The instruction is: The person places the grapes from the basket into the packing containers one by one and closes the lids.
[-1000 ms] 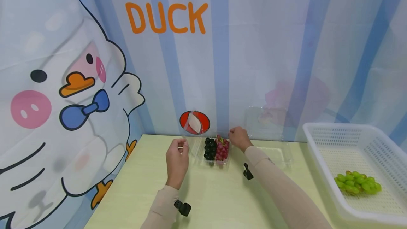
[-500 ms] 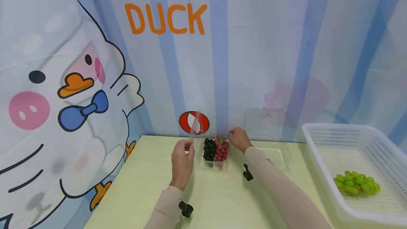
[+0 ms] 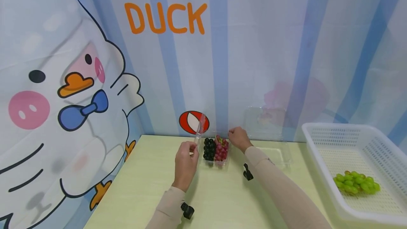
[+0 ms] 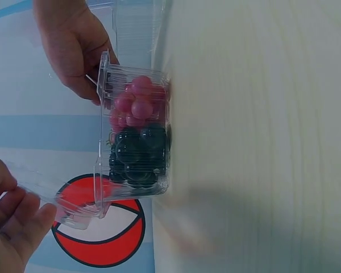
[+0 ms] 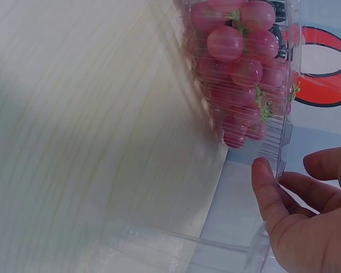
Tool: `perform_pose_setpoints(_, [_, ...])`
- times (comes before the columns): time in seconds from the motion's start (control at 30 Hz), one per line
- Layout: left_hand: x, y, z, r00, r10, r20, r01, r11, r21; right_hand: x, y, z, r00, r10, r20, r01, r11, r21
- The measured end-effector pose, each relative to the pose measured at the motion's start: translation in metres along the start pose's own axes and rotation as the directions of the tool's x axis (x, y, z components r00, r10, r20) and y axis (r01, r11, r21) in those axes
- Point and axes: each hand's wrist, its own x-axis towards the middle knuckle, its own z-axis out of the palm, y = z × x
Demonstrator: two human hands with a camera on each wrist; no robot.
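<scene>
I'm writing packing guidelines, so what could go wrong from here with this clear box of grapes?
The left grip pinches the raised lid near its edge, so the lid might slip free and fall back open.
A green stem pokes up at the rim of the box and could get caught if the lid comes down.
The right grip is at the box's corner, where it may get in the lid's way.

Green grapes (image 3: 356, 183) lie in a white basket (image 3: 365, 162) before a curtain (image 3: 264, 52) lettered DUCK.
</scene>
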Motion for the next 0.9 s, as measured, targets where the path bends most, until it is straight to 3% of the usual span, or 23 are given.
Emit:
perform_pose_setpoints(0.37, [-0.0037, -0.0002, 0.0012, 0.999, 0.043, 0.015, -0.044, 0.998, 0.041, -0.0007, -0.0005, -0.0005, 1.000, -0.010, 0.001, 0.010, 1.000, -0.016])
perform_pose_setpoints(0.57, [-0.0038, -0.0019, 0.0025, 0.995, 0.098, 0.016, -0.099, 0.992, 0.082, 0.0000, 0.0006, -0.0009, 1.000, -0.001, 0.009, 0.001, 1.000, 0.000])
perform_pose_setpoints(0.9, [-0.0054, -0.0043, 0.0038, 0.982, 0.173, 0.074, -0.183, 0.972, 0.147, -0.0018, 0.0003, -0.0029, 1.000, -0.006, 0.005, 0.005, 1.000, 0.028])
